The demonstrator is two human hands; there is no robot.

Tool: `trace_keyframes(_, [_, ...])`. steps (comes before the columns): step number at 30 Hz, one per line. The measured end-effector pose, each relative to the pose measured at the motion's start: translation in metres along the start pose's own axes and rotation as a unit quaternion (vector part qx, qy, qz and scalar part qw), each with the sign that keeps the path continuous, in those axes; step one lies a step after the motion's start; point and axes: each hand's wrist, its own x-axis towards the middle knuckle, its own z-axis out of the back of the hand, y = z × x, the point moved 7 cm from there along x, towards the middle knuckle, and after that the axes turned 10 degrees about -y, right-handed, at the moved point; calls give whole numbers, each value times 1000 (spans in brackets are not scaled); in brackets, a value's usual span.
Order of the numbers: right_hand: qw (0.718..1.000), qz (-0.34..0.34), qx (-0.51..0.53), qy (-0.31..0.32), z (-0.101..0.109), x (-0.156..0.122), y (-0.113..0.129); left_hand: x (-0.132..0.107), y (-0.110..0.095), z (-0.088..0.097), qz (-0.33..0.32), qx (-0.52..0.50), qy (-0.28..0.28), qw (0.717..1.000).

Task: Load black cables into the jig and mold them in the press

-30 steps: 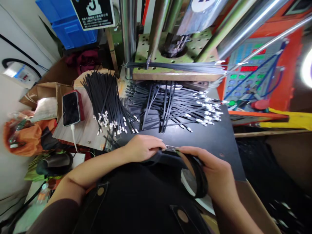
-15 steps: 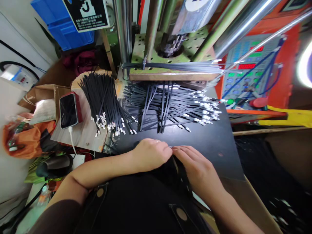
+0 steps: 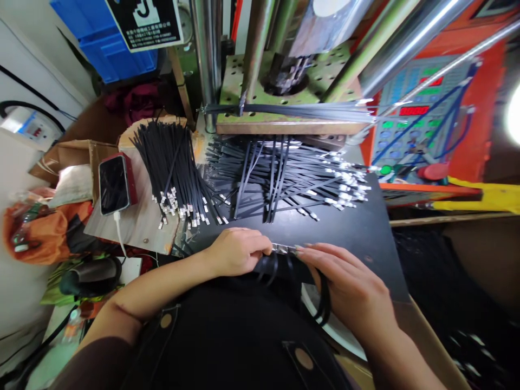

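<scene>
Left hand (image 3: 238, 252) and right hand (image 3: 345, 281) close on a coiled black cable tie (image 3: 290, 268) at the near edge of the black tabletop (image 3: 357, 227), its metal end lying left-right between them.

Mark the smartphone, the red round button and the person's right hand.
Smartphone (image 3: 114, 185): head view, on its dark screen.
Red round button (image 3: 433, 175): head view, on its domed top.
Right hand (image 3: 345, 284): head view, on the back of the hand.
</scene>
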Motion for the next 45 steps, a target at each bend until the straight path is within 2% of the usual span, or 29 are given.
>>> trace_keyframes(4, [997, 70, -10, 18, -3, 6, 12, 1, -7, -4, -17, 33, 11, 999])
trace_keyframes(7, [998, 51, 19, 36, -5, 8, 10, -1, -8, 1, -28, 39, 4, 999])
trace_keyframes(10, [999, -19, 32, 12, 1, 4, -5, 1, 3, 26, -44, 62, -11, 997])
trace_keyframes(13, [992, -97, 56, -60, 11, -6, -22, 9, 32, 68, 6, 172, -45, 984])
trace_keyframes(15, [986, -128, 85, -70, 9, -12, -28, 14, 50, 87, 39, 237, -23, 971])
trace_keyframes(18, [988, -122, 85, -47, 0, -16, -28, 16, 60, 87, 17, 230, 77, 970])
trace_keyframes(21, [994, -86, 66, -26, -3, -14, -23, 14, 59, 78, -12, 200, 134, 970])
trace_keyframes(25, [996, -41, 77, -33, 4, -6, -16, 15, 58, 73, -26, 194, 157, 968])
trace_keyframes(28, [998, -25, 60, -6, 3, 0, -13, 11, 54, 73, -23, 196, 174, 965])
trace_keyframes(30, [999, -1, 38, 13, 2, 2, -9, 4, 43, 78, -31, 178, 152, 972])
trace_keyframes(32, [999, 35, 18, 15, 1, 3, -6, -7, 25, 88, -54, 138, 95, 984])
trace_keyframes(35, [998, 55, 1, 17, -2, -1, -11, -38, 4, 106, -63, 106, 25, 992])
trace_keyframes(37, [998, 49, -18, 26, -4, -6, -21, -67, 3, 121, -35, 138, 3, 990])
trace_keyframes(39, [998, 45, -48, 20, -5, -10, -30, -103, 14, 149, 24, 202, -20, 979])
trace_keyframes(41, [997, 44, -70, -3, -5, -11, -34, -140, 28, 192, 90, 278, -43, 955])
trace_keyframes(43, [997, 44, -68, -20, -10, -10, -32, -170, 35, 253, 157, 389, -126, 899])
trace_keyframes(44, [997, 46, -60, -24, -13, -8, -29, -178, 36, 279, 189, 428, -149, 871])
trace_keyframes(45, [997, 49, -51, -26, -17, -7, -25, -180, 37, 295, 208, 442, -146, 860])
